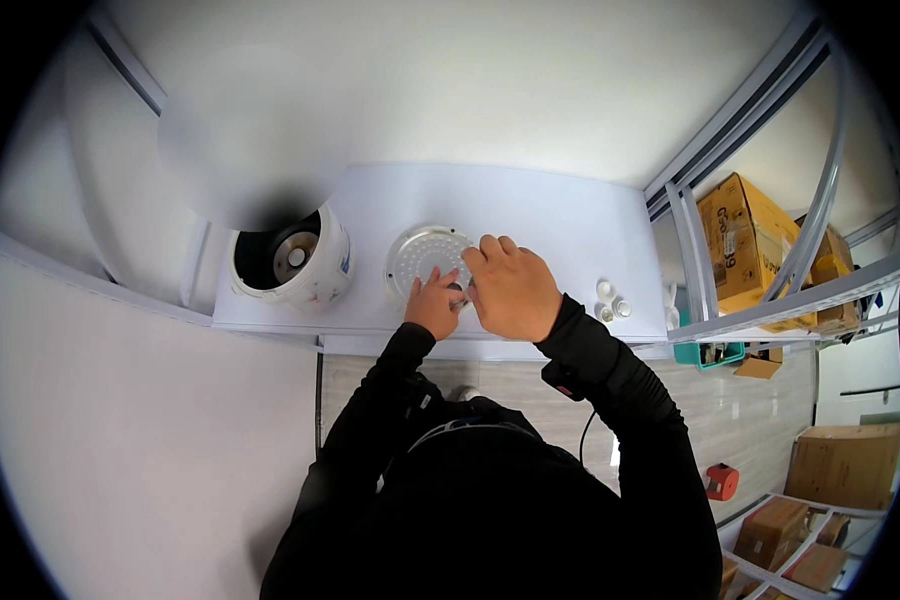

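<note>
Look down on white table (pixel 570 215), pale blurred shape (pixel 255 140) partly hiding white pot (pixel 320 275) at left; see carton (pixel 742 250) past right end. Find perforated metal disc (pixel 422 252) mid-table, curled right hand (pixel 515 292) and left hand (pixel 433 308) close together over its near right side; cannot tell if clamped on anything. Spot small white pieces (pixel 622 309) farther right.

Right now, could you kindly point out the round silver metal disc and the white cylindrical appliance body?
Round silver metal disc (pixel 423 255), head view: on its dotted upper face.
White cylindrical appliance body (pixel 323 268), head view: on its outer side wall.
</note>
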Tool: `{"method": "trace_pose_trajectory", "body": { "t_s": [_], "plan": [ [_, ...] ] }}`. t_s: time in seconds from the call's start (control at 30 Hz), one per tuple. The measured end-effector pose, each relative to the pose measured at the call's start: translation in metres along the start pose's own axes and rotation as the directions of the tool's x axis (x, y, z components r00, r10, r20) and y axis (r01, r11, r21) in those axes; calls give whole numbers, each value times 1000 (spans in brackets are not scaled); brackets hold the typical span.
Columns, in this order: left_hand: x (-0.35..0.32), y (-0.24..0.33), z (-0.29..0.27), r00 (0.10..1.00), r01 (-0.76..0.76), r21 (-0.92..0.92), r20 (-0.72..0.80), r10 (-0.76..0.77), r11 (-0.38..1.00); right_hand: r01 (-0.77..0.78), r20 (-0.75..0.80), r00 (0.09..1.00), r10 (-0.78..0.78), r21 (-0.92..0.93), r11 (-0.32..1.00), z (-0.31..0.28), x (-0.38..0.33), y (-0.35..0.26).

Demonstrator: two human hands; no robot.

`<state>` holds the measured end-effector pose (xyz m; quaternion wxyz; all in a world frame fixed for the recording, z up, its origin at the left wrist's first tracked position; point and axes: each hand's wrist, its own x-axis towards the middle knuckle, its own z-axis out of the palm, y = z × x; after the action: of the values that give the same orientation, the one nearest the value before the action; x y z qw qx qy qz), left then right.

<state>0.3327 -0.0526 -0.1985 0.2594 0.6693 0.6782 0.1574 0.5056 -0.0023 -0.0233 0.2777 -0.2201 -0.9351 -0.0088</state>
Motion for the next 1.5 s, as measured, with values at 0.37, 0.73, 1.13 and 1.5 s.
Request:
{"method": "trace_pose_trajectory", "body": {
  "t_s": [0.37, 0.73, 1.13, 1.5],
  "plan": [
    [-2, 0, 3, 1000, 2, -24, -23, -3, 1000, -47, 34, 998, 50, -78, 996, -4, 1, 2],
    [-1, -10, 10, 995, -34, -114, -93, 24, 993, -98, 229, 966, 121, -112, 989, -9, 5, -3],
    [3, -7, 4, 1000, -14, -72, 23, 16, 997, -53, 173, 982, 77, -140, 989, -10, 1, -1],
    [2, -11, 10, 999, -35, -99, 5, 35, 994, -59, 196, 977, 88, -146, 988, -14, -1, -7]
  ]
}}
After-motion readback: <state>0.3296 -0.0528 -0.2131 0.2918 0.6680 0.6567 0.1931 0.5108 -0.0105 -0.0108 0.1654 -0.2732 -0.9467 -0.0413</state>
